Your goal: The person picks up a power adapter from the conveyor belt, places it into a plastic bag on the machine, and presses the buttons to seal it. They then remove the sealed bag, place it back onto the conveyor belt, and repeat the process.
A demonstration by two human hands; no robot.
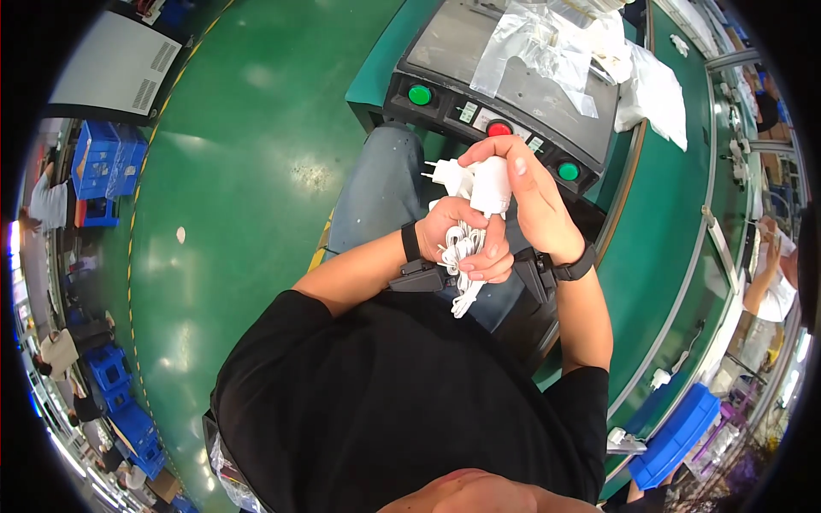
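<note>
Black T-shirt (pixel 410 385) lies foremost. Beyond, coiled white cable (pixel 463 246) is clasped by the left hand (pixel 445 222); just past that grip, white power adapter (pixel 492 184) is cupped by the right hand (pixel 543 209), pinch unclear. Adapter handling appears underway; next, cable should be kept gathered.

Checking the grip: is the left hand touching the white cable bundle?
Touching. The head view shows the left hand curled around the white cable bundle.

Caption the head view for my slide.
Left hand grips bundled white cable; right hand cups a white power adapter.
</note>
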